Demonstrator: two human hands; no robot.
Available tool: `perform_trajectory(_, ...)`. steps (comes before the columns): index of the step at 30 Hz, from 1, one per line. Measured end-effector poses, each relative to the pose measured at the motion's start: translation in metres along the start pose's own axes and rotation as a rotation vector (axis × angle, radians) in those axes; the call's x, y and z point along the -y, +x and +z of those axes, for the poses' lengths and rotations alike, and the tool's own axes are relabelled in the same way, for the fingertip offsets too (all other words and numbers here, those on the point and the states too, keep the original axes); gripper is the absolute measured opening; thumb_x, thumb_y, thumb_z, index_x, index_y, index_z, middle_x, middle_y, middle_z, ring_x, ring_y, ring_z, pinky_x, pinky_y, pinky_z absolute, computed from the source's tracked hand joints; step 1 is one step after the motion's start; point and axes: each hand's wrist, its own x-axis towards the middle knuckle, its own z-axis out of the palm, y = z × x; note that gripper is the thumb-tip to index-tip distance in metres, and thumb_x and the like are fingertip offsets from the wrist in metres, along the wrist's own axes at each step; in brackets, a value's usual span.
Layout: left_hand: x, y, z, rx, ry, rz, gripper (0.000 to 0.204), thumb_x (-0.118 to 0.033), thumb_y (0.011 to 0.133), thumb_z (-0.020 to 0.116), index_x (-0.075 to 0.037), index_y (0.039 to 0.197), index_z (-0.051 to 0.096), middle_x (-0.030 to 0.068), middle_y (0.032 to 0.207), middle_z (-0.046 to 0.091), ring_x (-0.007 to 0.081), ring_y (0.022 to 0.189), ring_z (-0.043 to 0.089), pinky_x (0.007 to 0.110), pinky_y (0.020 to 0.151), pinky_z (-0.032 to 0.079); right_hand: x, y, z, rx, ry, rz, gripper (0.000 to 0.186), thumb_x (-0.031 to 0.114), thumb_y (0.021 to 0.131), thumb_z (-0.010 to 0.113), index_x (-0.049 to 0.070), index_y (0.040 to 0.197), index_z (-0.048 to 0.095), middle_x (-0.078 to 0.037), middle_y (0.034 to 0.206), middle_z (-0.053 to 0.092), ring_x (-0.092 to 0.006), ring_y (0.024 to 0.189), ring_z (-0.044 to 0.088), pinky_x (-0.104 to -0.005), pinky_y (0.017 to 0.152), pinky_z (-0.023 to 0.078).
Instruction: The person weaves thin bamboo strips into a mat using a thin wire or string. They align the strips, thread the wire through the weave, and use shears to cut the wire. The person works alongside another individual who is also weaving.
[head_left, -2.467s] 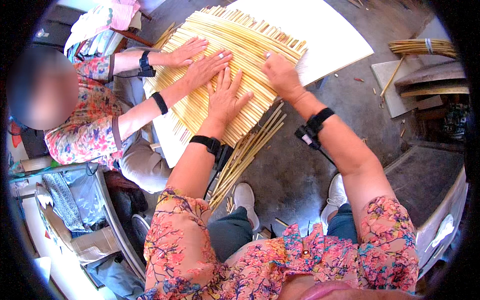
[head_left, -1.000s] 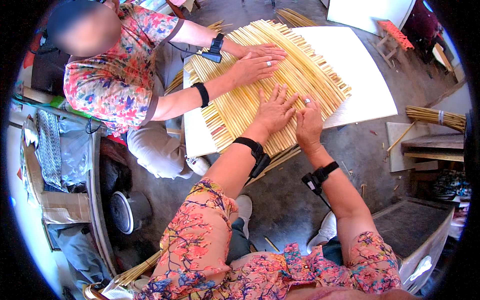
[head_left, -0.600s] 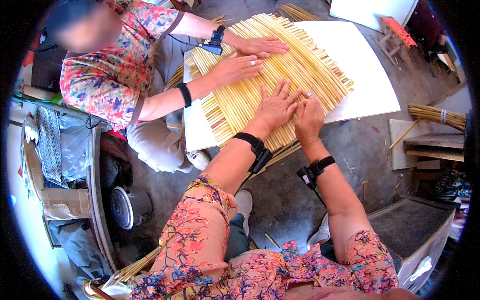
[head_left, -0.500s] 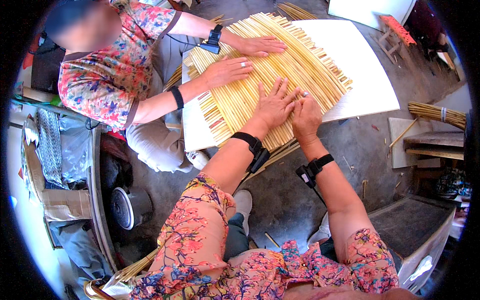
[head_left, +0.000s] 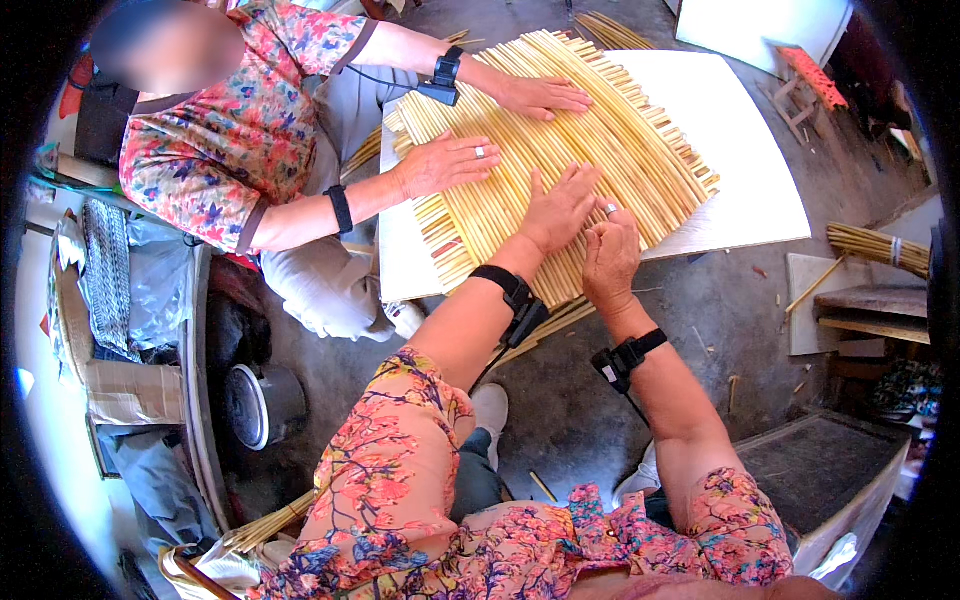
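A broad layer of yellow straw-like stalks [head_left: 640,170], laid side by side over a crossing layer, rests on a white board [head_left: 750,130]. My left hand [head_left: 558,212] lies on the near part of the stalks, palm down with its fingers stretched out. Just right of it, my right hand [head_left: 611,262] is closed at the near edge of the layer, fingers curled in. What those fingers grip, if anything, is hidden. Across from me, a co-worker's two hands, the farther one [head_left: 543,97] and the nearer one [head_left: 447,167], press flat on the same stalks.
Tied bundles of stalks lie at the right [head_left: 880,248] and beyond the board. A dark-topped box [head_left: 820,460] stands at lower right. A lidded bucket [head_left: 262,405] is on the floor at left, beside a cardboard box [head_left: 135,392]. A red-topped stool [head_left: 812,78] stands far right.
My right hand has drawn slightly toward me, and its fingers are curled. The board and stalks appear slightly farther right and lower in the picture. The co-worker's hands stay on the stalks.
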Motion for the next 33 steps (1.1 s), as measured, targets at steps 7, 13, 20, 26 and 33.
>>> perform_trajectory(7,0.044,-0.006,0.014,-0.236,-0.351,0.200,0.047,-0.031,0.097,0.018,-0.011,0.133,0.042,0.0147,0.149,0.012,0.0231,0.136,0.020,0.047,0.109,-0.005,-0.006,-0.008,-0.001,0.110,0.114,0.100,0.006,0.007,0.088,0.048,0.002,0.086,0.047,-0.022,0.110,0.055,-0.0361,0.103,0.051,-0.0413,0.089,0.039)
perform_trajectory(13,0.030,-0.009,-0.002,-0.175,-0.769,0.033,0.051,-0.034,0.096,0.022,-0.003,0.128,0.048,0.0137,0.149,0.013,0.0241,0.135,0.020,0.037,0.110,0.007,-0.001,-0.021,-0.024,0.099,0.148,-0.021,0.006,0.006,0.084,0.053,0.004,0.084,0.048,-0.021,0.112,0.053,-0.0369,0.108,0.049,-0.0473,0.097,0.033)
perform_trajectory(20,0.035,-0.009,0.003,-0.271,-0.697,0.121,0.053,-0.033,0.095,0.021,-0.002,0.116,0.059,0.0150,0.149,0.013,0.0238,0.133,0.027,0.032,0.107,0.019,0.010,-0.020,0.012,0.045,0.006,-0.036,0.007,0.008,0.081,0.057,0.006,0.083,0.050,-0.016,0.105,0.058,-0.0329,0.105,0.053,-0.0511,0.097,0.032)
perform_trajectory(26,0.025,-0.009,-0.004,-0.290,-0.745,0.089,0.057,-0.035,0.095,0.018,-0.002,0.114,0.060,0.0169,0.148,0.015,0.0221,0.129,0.033,0.031,0.107,0.021,0.030,-0.022,-0.016,0.169,0.109,-0.186,0.010,0.003,0.079,0.057,0.005,0.084,0.048,-0.018,0.108,0.055,-0.0366,0.106,0.052,-0.0529,0.098,0.032)
perform_trajectory(33,0.043,-0.005,-0.004,-0.166,-0.951,0.065,0.040,-0.023,0.096,0.030,-0.004,0.122,0.053,0.0149,0.141,0.033,0.0212,0.126,0.037,0.030,0.106,0.024,0.046,-0.093,-0.059,0.498,0.391,-0.003,0.012,0.002,0.079,0.059,0.003,0.087,0.049,-0.017,0.098,0.057,-0.0345,0.097,0.055,-0.0414,0.084,0.045)
